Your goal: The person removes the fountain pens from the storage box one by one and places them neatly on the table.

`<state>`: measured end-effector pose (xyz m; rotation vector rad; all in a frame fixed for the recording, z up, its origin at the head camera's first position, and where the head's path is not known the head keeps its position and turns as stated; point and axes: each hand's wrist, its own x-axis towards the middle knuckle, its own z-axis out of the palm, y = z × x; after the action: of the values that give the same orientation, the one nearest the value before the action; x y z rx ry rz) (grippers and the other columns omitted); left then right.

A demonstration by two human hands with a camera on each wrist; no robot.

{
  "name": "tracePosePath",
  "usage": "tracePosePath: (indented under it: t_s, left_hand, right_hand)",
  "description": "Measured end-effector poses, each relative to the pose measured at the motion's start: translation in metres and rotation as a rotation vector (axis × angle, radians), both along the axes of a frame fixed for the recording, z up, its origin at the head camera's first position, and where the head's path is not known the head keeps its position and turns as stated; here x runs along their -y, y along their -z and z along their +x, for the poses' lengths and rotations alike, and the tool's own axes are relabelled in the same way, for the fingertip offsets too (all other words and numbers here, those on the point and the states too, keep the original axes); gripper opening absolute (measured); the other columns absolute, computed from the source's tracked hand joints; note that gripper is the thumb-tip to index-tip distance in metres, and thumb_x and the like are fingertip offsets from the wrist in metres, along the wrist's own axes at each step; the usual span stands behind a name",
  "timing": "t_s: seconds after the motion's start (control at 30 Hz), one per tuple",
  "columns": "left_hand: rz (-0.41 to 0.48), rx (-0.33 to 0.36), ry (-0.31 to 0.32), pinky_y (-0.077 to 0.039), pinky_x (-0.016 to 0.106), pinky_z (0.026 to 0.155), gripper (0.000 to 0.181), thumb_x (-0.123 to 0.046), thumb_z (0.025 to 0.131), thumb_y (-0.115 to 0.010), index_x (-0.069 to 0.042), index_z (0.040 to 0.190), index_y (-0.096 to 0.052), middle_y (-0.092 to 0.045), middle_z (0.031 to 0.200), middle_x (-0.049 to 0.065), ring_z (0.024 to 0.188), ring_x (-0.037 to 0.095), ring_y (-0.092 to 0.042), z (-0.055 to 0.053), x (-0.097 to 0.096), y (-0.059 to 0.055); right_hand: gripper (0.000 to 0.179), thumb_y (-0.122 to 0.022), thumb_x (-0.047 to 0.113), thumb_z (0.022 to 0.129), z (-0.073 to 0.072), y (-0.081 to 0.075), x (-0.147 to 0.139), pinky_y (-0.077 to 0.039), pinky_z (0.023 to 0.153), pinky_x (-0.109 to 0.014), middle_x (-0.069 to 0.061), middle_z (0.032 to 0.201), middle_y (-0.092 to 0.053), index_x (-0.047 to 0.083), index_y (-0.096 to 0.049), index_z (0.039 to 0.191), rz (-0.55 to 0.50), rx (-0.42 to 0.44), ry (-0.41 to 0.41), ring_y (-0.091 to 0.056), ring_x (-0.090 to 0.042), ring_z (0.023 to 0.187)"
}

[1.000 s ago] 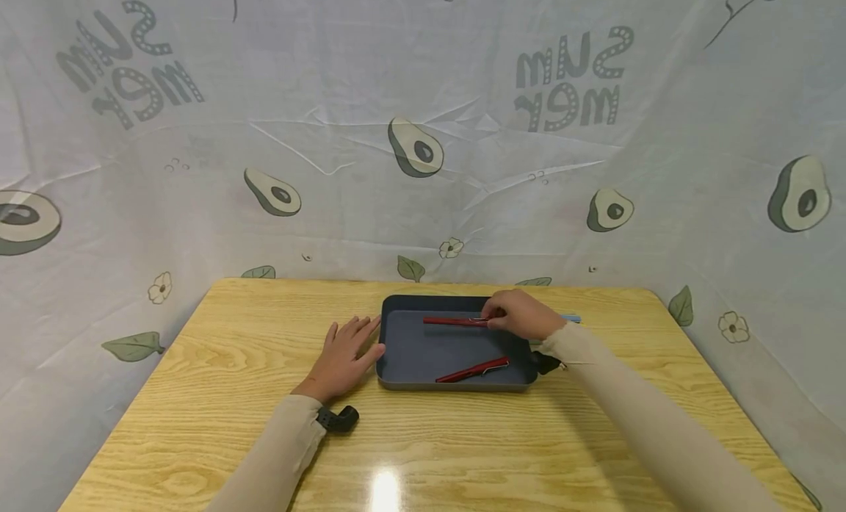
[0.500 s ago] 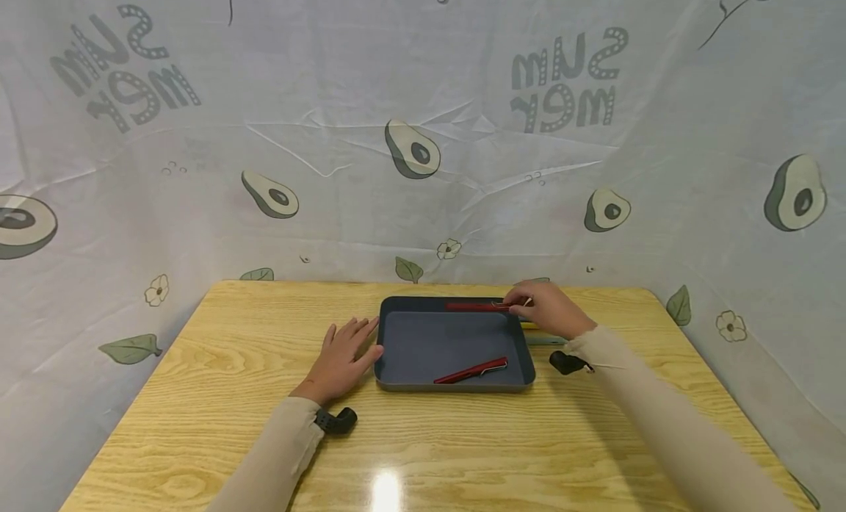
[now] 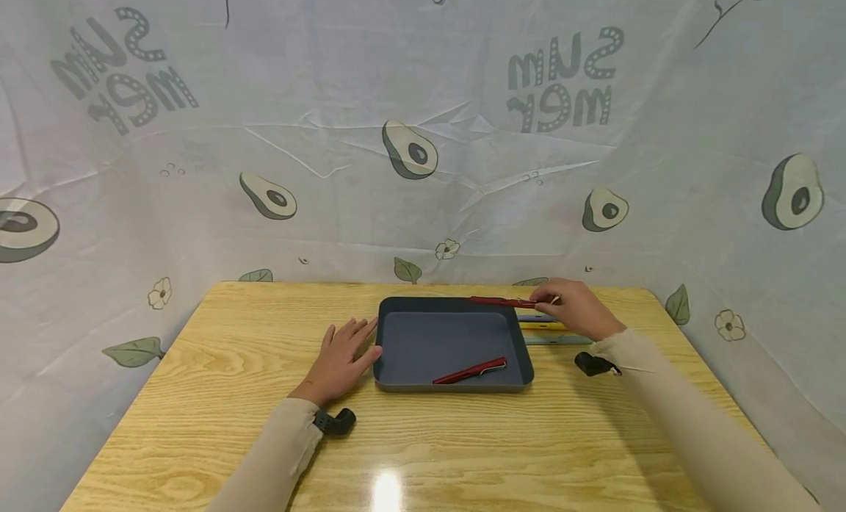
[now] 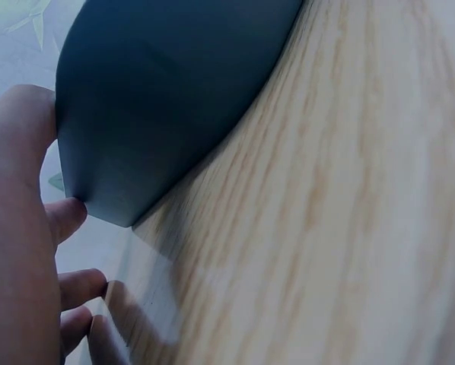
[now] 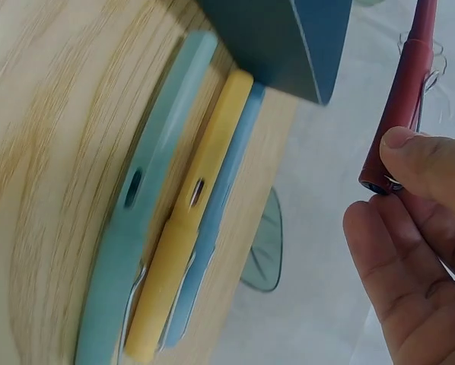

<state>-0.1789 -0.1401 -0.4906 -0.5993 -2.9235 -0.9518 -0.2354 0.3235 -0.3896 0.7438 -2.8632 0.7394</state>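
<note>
My right hand pinches a red clip pen by its capped end, between thumb and fingers. The pen is held up over the back right rim of a dark grey tray, its other end pointing left. Another red pen lies slanted inside the tray near the front. At the tray's left side rests my left hand, fingers spread. The left wrist view shows its fingers against the tray's wall. Right of the tray, green, yellow and blue pens lie side by side.
The wooden table carries the tray near its back edge. A pale printed curtain hangs behind and along both sides. Each wrist wears a black camera, such as the left wrist camera.
My right hand has carried the red pen rightward and slightly back, from over the tray to its back right rim, uncovering the pens beside it. The left hand stays at the tray.
</note>
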Motion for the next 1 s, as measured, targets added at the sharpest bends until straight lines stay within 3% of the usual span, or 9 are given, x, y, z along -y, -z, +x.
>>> tracePosePath:
  t_s: [1.0]
  left_hand:
    - [0.017,-0.002,0.004,0.002,0.063,0.125,0.066,-0.053,0.107,-0.048,-0.022,0.164,-0.034,-0.036,0.165,0.015,0.157,0.038,-0.021,0.001,0.001,-0.003]
  right_hand:
    - [0.014,-0.072,0.003,0.096,0.014,0.016,-0.057,-0.059,0.081,-0.051,-0.010,0.103,-0.071,0.004,-0.075,0.110,0.016,0.026,0.104,-0.068,-0.027,0.093]
